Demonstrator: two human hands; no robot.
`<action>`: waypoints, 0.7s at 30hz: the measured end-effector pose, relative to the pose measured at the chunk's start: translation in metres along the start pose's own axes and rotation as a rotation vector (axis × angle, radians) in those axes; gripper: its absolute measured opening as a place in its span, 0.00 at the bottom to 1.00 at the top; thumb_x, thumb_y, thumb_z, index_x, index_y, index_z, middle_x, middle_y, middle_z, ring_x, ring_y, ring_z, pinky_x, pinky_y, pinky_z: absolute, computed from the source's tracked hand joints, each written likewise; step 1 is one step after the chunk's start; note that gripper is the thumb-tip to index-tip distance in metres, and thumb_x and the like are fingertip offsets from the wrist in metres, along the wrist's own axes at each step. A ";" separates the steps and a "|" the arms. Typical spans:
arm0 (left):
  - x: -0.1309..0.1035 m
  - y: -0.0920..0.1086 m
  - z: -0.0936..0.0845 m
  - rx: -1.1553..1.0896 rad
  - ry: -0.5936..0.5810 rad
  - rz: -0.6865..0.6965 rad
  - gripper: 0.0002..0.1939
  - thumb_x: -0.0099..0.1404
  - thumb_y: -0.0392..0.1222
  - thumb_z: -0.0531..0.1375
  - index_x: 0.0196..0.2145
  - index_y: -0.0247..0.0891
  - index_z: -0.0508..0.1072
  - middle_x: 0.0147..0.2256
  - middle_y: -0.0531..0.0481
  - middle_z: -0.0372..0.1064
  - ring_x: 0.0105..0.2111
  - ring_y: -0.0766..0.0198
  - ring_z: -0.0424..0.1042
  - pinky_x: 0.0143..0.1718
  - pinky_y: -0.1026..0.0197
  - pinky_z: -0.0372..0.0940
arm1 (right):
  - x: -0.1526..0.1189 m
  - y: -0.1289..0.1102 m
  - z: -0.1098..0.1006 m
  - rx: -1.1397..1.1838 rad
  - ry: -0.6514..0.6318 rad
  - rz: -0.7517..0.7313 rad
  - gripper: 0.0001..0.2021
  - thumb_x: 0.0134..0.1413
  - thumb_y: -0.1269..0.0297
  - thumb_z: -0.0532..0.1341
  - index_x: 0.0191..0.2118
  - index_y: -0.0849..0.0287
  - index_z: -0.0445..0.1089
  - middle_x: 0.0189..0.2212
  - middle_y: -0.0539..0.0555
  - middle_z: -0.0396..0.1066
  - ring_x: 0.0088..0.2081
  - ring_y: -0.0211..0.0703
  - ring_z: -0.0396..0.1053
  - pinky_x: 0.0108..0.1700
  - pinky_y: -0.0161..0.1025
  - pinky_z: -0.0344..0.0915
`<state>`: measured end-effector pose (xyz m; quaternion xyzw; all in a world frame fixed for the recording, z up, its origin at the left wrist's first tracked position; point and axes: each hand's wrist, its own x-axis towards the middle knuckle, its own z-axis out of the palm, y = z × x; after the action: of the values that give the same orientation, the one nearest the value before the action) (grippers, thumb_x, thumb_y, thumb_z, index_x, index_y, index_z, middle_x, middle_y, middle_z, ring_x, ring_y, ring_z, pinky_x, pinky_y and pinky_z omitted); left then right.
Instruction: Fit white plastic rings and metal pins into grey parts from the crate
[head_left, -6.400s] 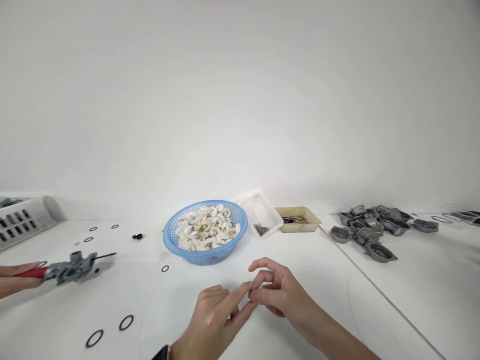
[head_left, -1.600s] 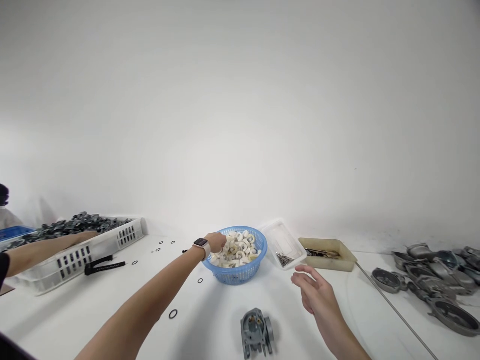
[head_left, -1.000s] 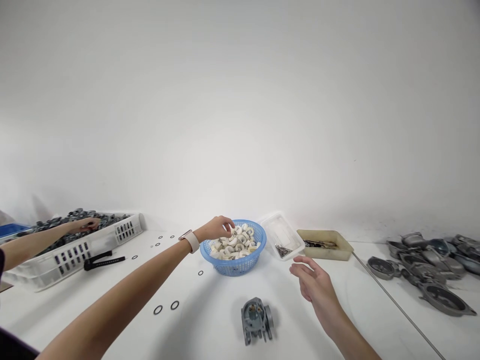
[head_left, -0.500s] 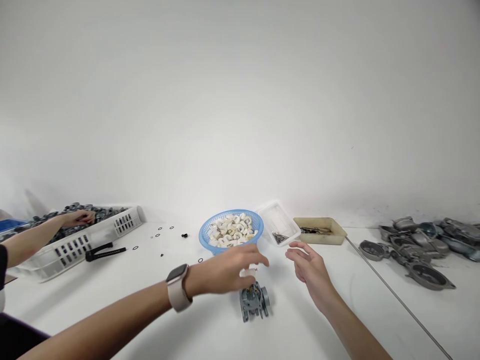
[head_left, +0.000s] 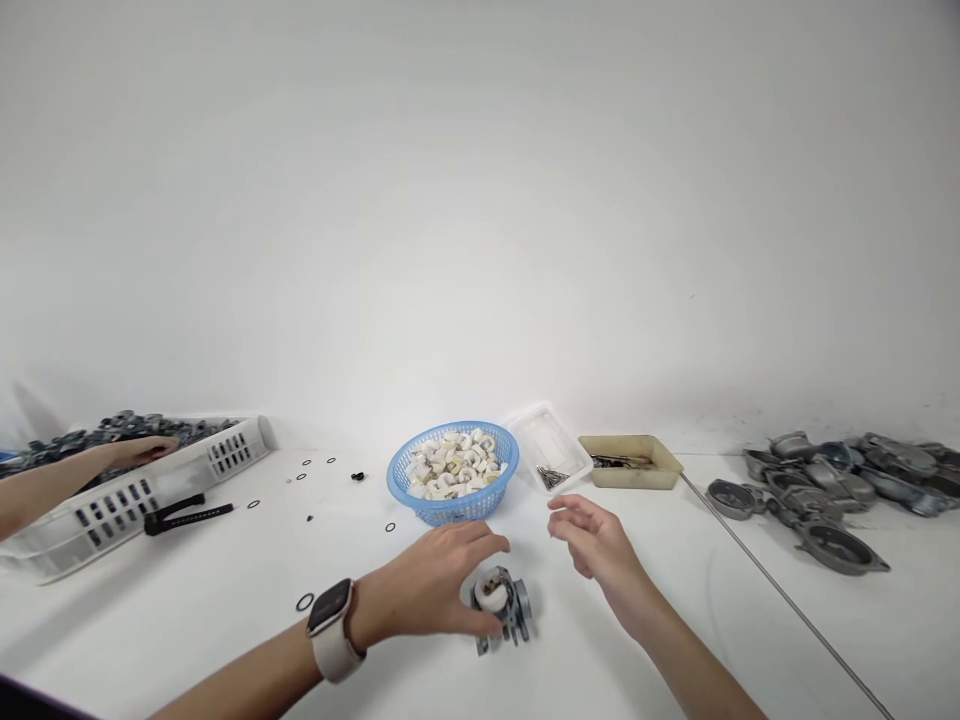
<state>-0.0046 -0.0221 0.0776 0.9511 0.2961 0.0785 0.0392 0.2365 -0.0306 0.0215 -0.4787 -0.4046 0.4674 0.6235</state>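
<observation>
A grey metal carburetor (head_left: 519,604) rests on the white table, with a white plastic float (head_left: 492,592) sitting on its upper side. My left hand (head_left: 431,578), wearing a watch, reaches around the carburetor's left side. Its fingers and thumb are apart, the thumb close to the float. To the right of the carburetor, my right hand (head_left: 604,555) hovers with loosely bent fingers, open; nothing shows in it. Just beyond that hand is a clear plastic tray (head_left: 547,440) with small metal pins (head_left: 553,477). A blue basket (head_left: 397,485) full of white floats stands behind the carburetor.
At left, a co-worker's hand (head_left: 142,450) reaches over a white crate (head_left: 112,525) of metal parts. A black strap (head_left: 187,514) and several rubber rings (head_left: 304,602) lie nearby. A beige tray (head_left: 637,479), a thin rod (head_left: 780,590) and metal bowls (head_left: 840,545) are at right.
The white float, earlier at my left fingers above the carburetor, now sits on it. My left hand has lowered and spread. My right hand has shifted slightly left. The view has turned slightly.
</observation>
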 end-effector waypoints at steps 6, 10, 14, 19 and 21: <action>-0.005 -0.008 0.025 -0.350 0.090 -0.218 0.24 0.58 0.48 0.71 0.52 0.44 0.74 0.45 0.51 0.76 0.45 0.54 0.74 0.49 0.55 0.66 | -0.008 0.016 0.019 -0.107 -0.146 -0.052 0.10 0.38 0.60 0.69 0.31 0.57 0.82 0.26 0.52 0.74 0.25 0.40 0.64 0.22 0.34 0.52; -0.003 -0.006 0.032 -0.453 0.133 -0.245 0.22 0.56 0.41 0.72 0.48 0.45 0.75 0.43 0.53 0.75 0.44 0.56 0.72 0.50 0.55 0.65 | -0.007 0.022 0.022 -0.153 -0.168 -0.066 0.08 0.41 0.61 0.69 0.30 0.56 0.82 0.23 0.50 0.72 0.24 0.39 0.61 0.25 0.36 0.56; -0.004 -0.008 0.031 -0.522 0.134 -0.229 0.22 0.55 0.38 0.72 0.47 0.46 0.75 0.43 0.54 0.73 0.45 0.56 0.71 0.52 0.55 0.63 | -0.007 0.023 0.020 -0.174 -0.174 -0.054 0.08 0.42 0.60 0.69 0.30 0.55 0.82 0.23 0.48 0.70 0.22 0.37 0.58 0.26 0.36 0.56; -0.007 -0.010 0.028 -0.609 0.085 -0.162 0.23 0.56 0.41 0.73 0.48 0.46 0.74 0.45 0.52 0.72 0.47 0.55 0.70 0.53 0.55 0.63 | -0.012 0.021 0.023 -0.181 -0.192 -0.017 0.08 0.41 0.60 0.70 0.30 0.56 0.82 0.23 0.48 0.70 0.25 0.39 0.62 0.27 0.36 0.57; -0.007 -0.011 0.028 -0.648 0.077 -0.164 0.24 0.56 0.42 0.74 0.49 0.46 0.73 0.46 0.52 0.72 0.48 0.54 0.70 0.55 0.54 0.61 | -0.013 0.020 0.025 -0.182 -0.209 0.003 0.08 0.41 0.60 0.70 0.29 0.57 0.81 0.23 0.49 0.70 0.27 0.41 0.63 0.28 0.36 0.57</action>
<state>-0.0116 -0.0178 0.0475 0.8585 0.3327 0.2011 0.3343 0.2055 -0.0359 0.0061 -0.4824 -0.5076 0.4769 0.5312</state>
